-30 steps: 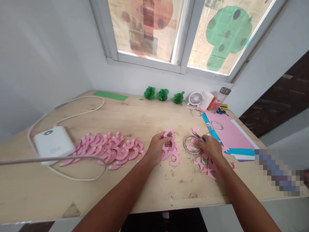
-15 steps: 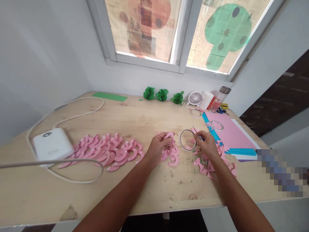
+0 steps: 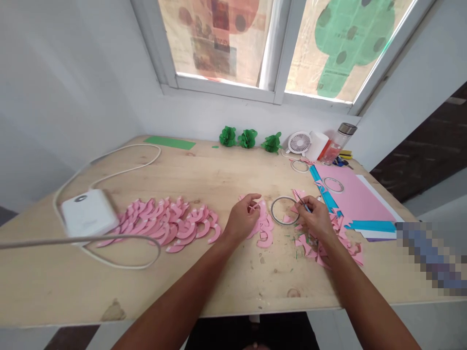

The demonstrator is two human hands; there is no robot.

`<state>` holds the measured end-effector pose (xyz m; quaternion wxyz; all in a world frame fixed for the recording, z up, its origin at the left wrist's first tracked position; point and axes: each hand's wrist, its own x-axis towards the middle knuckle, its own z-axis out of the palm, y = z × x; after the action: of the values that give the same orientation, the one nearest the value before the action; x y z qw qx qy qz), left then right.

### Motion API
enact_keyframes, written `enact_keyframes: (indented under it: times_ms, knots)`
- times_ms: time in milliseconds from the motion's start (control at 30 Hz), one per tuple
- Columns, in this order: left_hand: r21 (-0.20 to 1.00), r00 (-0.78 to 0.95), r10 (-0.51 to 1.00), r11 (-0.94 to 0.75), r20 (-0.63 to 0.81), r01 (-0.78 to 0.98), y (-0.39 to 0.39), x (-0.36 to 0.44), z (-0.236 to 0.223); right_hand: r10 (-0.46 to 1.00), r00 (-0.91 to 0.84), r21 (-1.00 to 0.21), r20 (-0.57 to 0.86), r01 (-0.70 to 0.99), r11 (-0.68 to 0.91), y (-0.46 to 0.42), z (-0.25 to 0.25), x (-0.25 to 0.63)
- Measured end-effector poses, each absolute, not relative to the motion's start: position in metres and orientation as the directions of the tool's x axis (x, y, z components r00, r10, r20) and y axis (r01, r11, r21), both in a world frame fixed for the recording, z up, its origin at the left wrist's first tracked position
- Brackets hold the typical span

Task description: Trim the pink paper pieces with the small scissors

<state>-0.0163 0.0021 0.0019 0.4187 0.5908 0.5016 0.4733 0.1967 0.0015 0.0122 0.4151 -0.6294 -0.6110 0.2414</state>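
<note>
pink paper arc (image 3: 261,207) pinched by left hand (image 3: 243,215) fingers, beside loose arcs (image 3: 265,238) on bench (image 3: 229,287). right hand (image 3: 314,216) fingers grasping scissors (image 3: 302,201); tape roll (image 3: 272,211) at fingertips. step in hand: likely tape work on arc. next move calls for steady arc, clean snip.

Two hands (image 3: 242,216) at centre; three thin rings (image 3: 286,223) and two blue strips (image 3: 372,226) right of centre; three green paper puffs (image 3: 247,139) upper centre; one fan (image 3: 299,143), one bottle (image 3: 335,146) upper right; pink curved pieces (image 3: 186,233), too overlapped to count.
</note>
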Motion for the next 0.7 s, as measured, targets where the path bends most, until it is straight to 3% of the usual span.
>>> enact_keyframes:
  times_ms: [233,400,533,700]
  knots:
    - [0.873,0.058,0.962,-0.268,0.268,0.408,0.0,-0.018,0.0,0.975,0.149,-0.879,0.163,0.471,0.075,-0.004,0.019,0.195]
    - [0.715,0.014,0.823,-0.5,0.567,0.489,-0.015,-0.011,0.013,0.978,0.148,-0.925,0.148,0.37,0.084,-0.009,0.027,0.19]
    - [0.477,0.259,0.61,-0.768,0.749,0.428,-0.031,0.002,0.019,0.984,0.148,-0.969,0.103,0.237,0.066,-0.013,0.029,0.182]
    - [0.314,0.396,0.547,-0.797,0.738,0.516,-0.039,0.014,0.017,0.992,0.12,-0.995,0.028,0.093,0.017,-0.017,0.025,0.173]
